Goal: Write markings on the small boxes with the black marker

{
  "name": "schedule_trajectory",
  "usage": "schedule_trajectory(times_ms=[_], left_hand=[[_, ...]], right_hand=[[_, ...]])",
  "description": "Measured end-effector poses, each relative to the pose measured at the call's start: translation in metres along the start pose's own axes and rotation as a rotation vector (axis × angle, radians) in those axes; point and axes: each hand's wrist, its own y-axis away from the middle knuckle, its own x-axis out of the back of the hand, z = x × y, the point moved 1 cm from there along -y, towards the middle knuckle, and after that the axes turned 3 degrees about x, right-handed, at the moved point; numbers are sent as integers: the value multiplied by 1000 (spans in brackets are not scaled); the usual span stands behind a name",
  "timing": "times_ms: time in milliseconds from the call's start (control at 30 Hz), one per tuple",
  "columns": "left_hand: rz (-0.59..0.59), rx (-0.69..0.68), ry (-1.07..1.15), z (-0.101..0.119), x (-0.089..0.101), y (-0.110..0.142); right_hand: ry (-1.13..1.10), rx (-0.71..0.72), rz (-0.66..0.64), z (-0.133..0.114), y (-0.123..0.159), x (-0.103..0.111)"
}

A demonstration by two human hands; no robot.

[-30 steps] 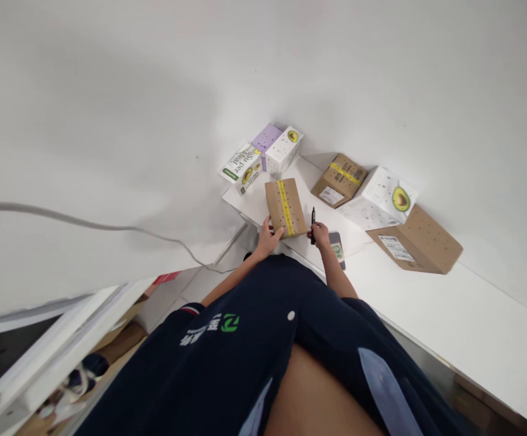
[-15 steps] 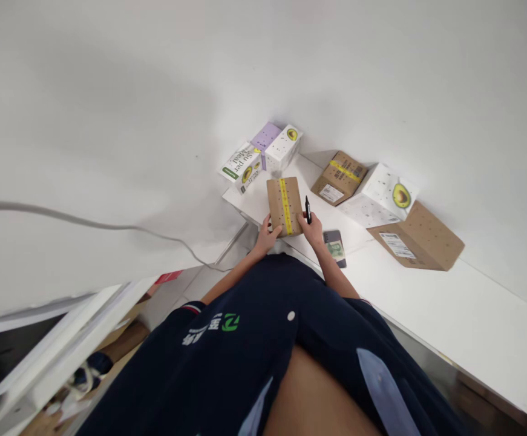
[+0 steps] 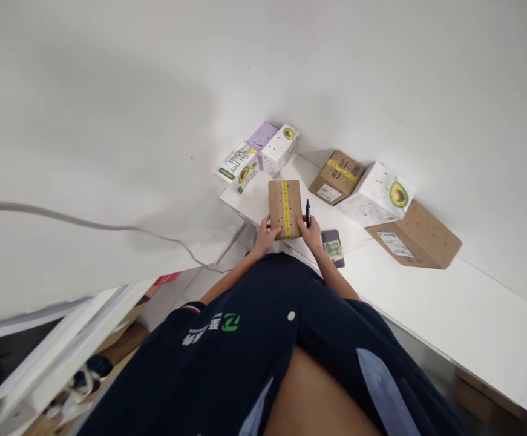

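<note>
Between my two hands is a small brown cardboard box [image 3: 276, 209] with a strip of yellow printed tape down its top face. My left hand [image 3: 265, 238] grips its near left corner, thumb on top. On the near right corner my right hand [image 3: 310, 232] is closed on the box, and a black marker pen [image 3: 308, 212] stands up from the same hand. Just right of that hand, a dark phone [image 3: 333, 247] with a green banknote showing on it lies on the white table [image 3: 426, 303].
At the far left corner sit a white avocado-print box [image 3: 238, 166], a purple box [image 3: 262, 135] and another white box [image 3: 281, 148]. Along the wall to the right stand a taped brown box [image 3: 338, 175], a large white box [image 3: 381, 194] and a bigger brown carton [image 3: 420, 236]. A grey cable [image 3: 86, 223] crosses the left side.
The view has shifted slightly, moving the table and boxes a little left in the picture. Both hands keep the same hold on the cardboard box, which looks slightly more upright in the picture.
</note>
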Motion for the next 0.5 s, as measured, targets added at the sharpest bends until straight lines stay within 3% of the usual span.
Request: schedule_trajectory(times_ms=[500], left_hand=[[1, -27, -73, -10, -2, 9]], right_hand=[[-15, -47, 13, 5, 18, 7]])
